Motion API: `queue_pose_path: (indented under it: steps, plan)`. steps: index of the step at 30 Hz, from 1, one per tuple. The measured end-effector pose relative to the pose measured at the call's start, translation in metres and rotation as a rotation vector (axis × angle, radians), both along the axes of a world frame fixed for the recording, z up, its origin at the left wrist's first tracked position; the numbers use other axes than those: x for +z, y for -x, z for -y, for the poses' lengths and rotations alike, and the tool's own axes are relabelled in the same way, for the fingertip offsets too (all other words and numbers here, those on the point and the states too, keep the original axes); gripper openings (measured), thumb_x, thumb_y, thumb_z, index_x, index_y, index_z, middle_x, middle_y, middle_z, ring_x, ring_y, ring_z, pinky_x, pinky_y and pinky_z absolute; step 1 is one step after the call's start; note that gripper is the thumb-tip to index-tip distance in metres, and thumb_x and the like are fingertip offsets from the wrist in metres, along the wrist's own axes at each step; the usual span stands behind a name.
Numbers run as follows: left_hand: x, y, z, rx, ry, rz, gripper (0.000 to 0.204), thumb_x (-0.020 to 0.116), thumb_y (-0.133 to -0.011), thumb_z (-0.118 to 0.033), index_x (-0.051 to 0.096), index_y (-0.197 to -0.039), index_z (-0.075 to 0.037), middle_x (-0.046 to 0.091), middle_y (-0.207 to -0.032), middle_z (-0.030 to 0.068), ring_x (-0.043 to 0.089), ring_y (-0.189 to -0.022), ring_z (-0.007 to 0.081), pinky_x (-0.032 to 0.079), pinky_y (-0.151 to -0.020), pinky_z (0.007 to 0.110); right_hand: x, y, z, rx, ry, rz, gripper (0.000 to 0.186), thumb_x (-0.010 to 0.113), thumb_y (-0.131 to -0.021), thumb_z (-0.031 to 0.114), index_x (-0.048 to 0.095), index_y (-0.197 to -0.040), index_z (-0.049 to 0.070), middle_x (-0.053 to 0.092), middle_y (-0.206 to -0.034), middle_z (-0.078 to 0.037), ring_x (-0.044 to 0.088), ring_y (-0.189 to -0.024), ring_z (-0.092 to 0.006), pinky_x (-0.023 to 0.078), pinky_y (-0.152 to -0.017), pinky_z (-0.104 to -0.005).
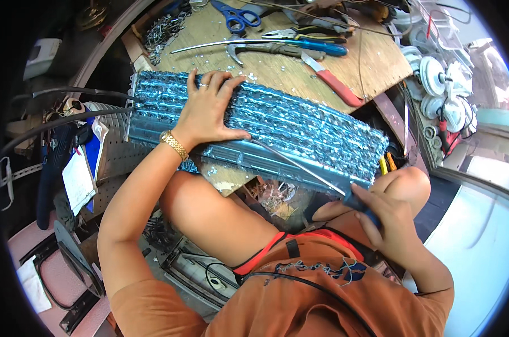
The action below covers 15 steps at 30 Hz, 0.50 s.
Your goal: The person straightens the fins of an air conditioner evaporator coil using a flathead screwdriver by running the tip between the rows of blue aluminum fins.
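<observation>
A long blue finned coil (299,126) lies slantwise across the edge of the wooden table and above my knees. Its fins look ragged and torn along the rows, while a smoother strip runs along the near side. My left hand (206,112) rests on the coil toward its left end, fingers spread, the thumb pointing right. In my right hand (386,216) is the blue handle of a screwdriver (308,170). Its long metal shaft reaches up and left over the smooth strip, with the tip close to my left thumb. Whether the tip digs into the fins I cannot tell.
On the wooden table (372,64) lie blue scissors (236,17), pliers (305,35), another blue-handled screwdriver (322,46), a hammer (277,51) and a red-handled knife (336,81). Dark cables (69,115) run in from the left. White round parts (433,76) sit at right.
</observation>
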State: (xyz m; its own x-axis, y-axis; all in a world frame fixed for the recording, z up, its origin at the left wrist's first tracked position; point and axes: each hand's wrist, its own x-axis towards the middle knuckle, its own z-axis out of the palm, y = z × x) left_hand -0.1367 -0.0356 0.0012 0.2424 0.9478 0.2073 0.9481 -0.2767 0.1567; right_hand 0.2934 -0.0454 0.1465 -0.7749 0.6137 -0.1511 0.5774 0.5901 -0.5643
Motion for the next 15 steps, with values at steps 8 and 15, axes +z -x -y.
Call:
queue_pose_path:
  steps: [8, 15]
  plan:
    - [0.001, 0.001, -0.003, 0.000, -0.005, -0.047, 0.123, 0.081, -0.059, -0.087, 0.051, -0.155, -0.016, 0.057, -0.142, 0.0157, 0.051, -0.139, 0.0369, 0.017, -0.123, 0.072, -0.004, -0.066, 0.017, -0.171, 0.069, -0.015, 0.049, 0.078, -0.086, 0.005, 0.076, -0.135, 0.012, 0.072, -0.091, -0.010, 0.071, -0.076, -0.0279, 0.056, -0.067, -0.0403]
    - [0.002, -0.002, -0.004, 0.001, 0.041, -0.057, 0.127, 0.084, -0.057, -0.085, 0.048, -0.158, -0.016, 0.054, -0.144, 0.0162, 0.048, -0.141, 0.0377, 0.014, -0.125, 0.069, -0.019, -0.073, 0.027, -0.148, -0.008, 0.011, 0.050, 0.080, -0.085, 0.007, 0.077, -0.134, 0.014, 0.070, -0.088, -0.007, 0.068, -0.068, -0.0230, 0.054, -0.059, -0.0371]
